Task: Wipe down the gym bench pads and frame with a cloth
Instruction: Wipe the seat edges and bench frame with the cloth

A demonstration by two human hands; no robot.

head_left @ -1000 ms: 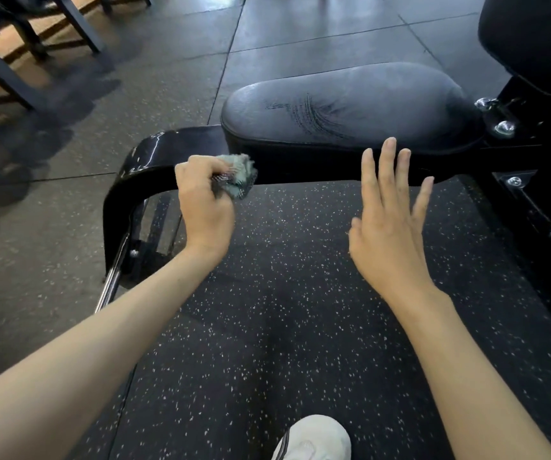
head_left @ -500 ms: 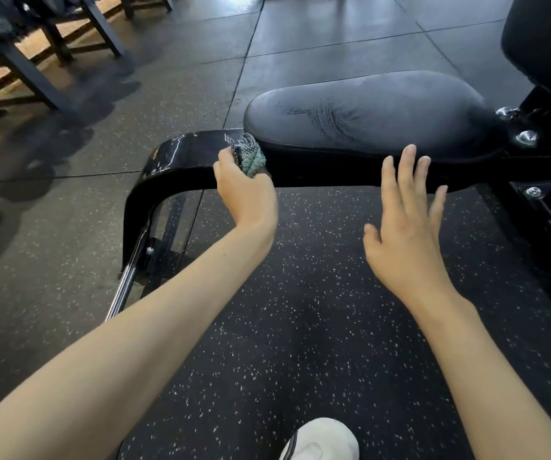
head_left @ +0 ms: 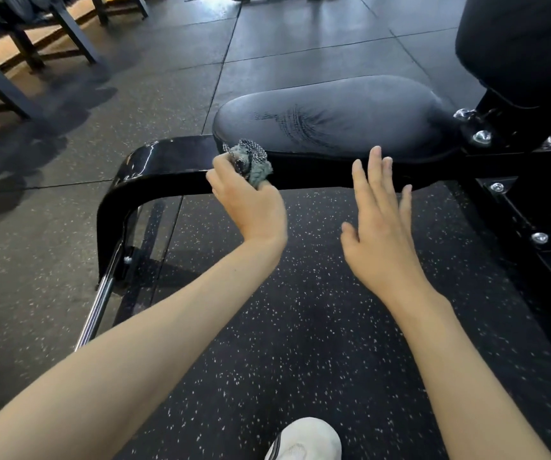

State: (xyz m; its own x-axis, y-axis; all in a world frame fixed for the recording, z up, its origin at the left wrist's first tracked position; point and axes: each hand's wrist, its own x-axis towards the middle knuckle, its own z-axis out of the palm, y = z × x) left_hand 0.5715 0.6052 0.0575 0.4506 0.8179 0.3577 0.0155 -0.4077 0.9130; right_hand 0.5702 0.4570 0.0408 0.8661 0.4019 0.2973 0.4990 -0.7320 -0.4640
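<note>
A dark seat pad (head_left: 334,117) lies across a glossy black frame (head_left: 154,164) that bends down at the left. My left hand (head_left: 251,204) grips a bunched grey-green cloth (head_left: 251,162) and holds it against the frame right at the pad's left end. To the right, my right hand (head_left: 380,227) hovers with straight fingers just in front of the frame's side, below the pad. A second black pad (head_left: 520,48) rises at the upper right.
A chrome bar (head_left: 96,310) runs down from the frame's left leg. Bolted black brackets (head_left: 533,234) stand on the right. A speckled rubber mat (head_left: 300,327) lies underneath, with my white shoe (head_left: 304,439) at the bottom. Bench legs (head_left: 18,78) stand far left.
My left hand has slid the cloth rightward along the frame, from its bend to the pad's left end. My right hand has stayed open beside the frame.
</note>
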